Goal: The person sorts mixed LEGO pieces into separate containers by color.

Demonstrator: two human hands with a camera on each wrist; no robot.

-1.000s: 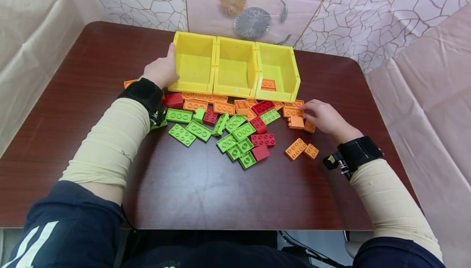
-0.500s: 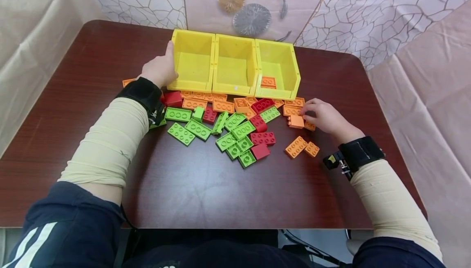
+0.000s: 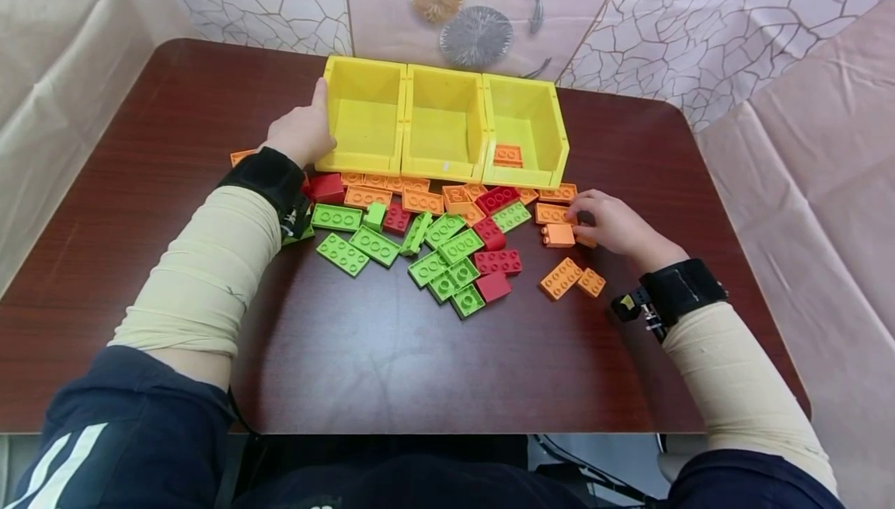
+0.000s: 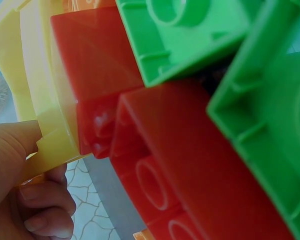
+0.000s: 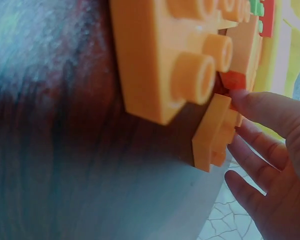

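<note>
In the head view my left hand [image 3: 301, 134] grips the left wall of a yellow three-compartment bin [image 3: 447, 163]. The left wrist view shows the thumb on one side of that wall and curled fingers on the other. My right hand [image 3: 618, 229] is among orange bricks at the pile's right end, thumb and fingertips right at an orange brick [image 3: 552, 214]. Its fingers look loosely extended in the right wrist view, near a small orange brick [image 5: 212, 132]. Another orange brick [image 3: 558, 236] lies just in front of the fingertips. One orange brick [image 3: 507, 155] lies inside the right compartment.
Several green bricks [image 3: 343, 253] and red bricks [image 3: 498, 262] spread in front of the bin. Two orange bricks, a long one [image 3: 561, 279] and a short one [image 3: 591, 283], lie nearer the person. Patterned cloth [image 3: 629, 43] hangs behind the brown table [image 3: 391, 369].
The orange bricks by my right fingertips have shifted slightly toward the person. My left hand keeps its grip on the bin. The head view has drifted a little.
</note>
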